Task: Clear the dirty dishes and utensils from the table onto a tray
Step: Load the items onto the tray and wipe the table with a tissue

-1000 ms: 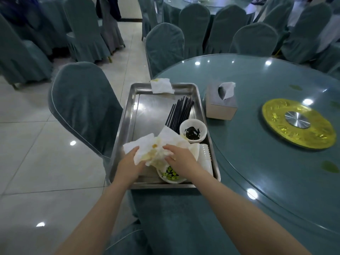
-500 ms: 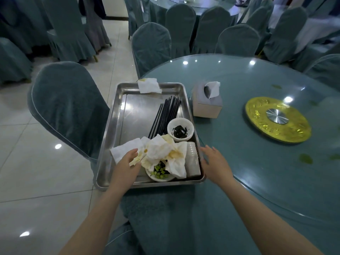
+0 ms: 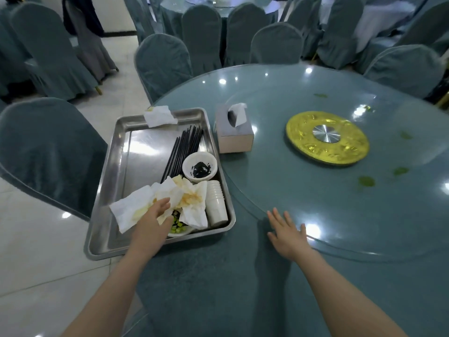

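Left hand point(image 3: 155, 218) sits on the stained napkins point(image 3: 170, 203) at the lower left of the frame, fingers resting on the paper; whether they pinch it, can't tell. Everything's piled at the tray's point(image 3: 102, 229) near end: bowl point(image 3: 199, 168), cups point(image 3: 216, 205), chopsticks point(image 3: 183, 149) running lengthwise toward the top. Right hand point(image 3: 286, 232) lies flat, fingers spread, holding nothing, on the table point(image 3: 315, 203) right of the tray, nearer the tissue box point(image 3: 234, 135).

Round table point(image 3: 303, 276) with tray point(image 3: 116, 166), tissue box point(image 3: 234, 135), gold disc point(image 3: 349, 149).
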{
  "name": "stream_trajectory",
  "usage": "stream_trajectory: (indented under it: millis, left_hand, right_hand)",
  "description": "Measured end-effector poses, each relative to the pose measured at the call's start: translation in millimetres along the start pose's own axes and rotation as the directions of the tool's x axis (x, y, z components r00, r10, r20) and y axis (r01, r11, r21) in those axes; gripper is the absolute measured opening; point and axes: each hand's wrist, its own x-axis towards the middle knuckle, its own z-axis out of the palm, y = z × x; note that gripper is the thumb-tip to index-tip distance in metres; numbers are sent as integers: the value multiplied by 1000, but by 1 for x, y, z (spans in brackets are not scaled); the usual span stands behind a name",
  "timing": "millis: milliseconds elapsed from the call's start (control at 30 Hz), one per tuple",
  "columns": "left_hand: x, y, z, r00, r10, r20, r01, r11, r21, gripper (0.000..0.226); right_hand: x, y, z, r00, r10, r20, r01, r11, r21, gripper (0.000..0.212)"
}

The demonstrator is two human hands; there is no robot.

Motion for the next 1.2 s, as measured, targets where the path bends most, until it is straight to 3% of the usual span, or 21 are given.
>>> stream_trajectory:
  millis: [200,433,667,800,967,1067,1200]
  left_hand:
    - [-1,28,25,994,97,45,-98,995,14,44]
    - [-3,59,67,977,187,105,-191,981,20,46]
    - [1,82,96,948,257,186,-282,951,124,47]
    - [6,98,117,931,282,233,-322,934,154,49]
    - [20,117,146,919,290,267,-348,916,202,54]
    - [40,130,159,928,270,257,-332,913,239,66]
    - [75,151,167,949,168,266,-277,847,454,111]
  right_hand:
    - [-25,47,7,998,10,-58,-6,998,67,58]
    - [-51,76,0,955,194,-226,-172,979,111,47]
    - [-62,102,6,969,217,-118,-216,976,25,64]
    - [-70,124,1,953,236,-190,-251,966,-57,56]
    - [-78,142,-13,926,300,-227,-298,953,46,35]
    - [-77,147,-26,904,329,-275,-307,944,121,35]
    - [-63,134,-55,889,315,-333,-253,943,218,42]
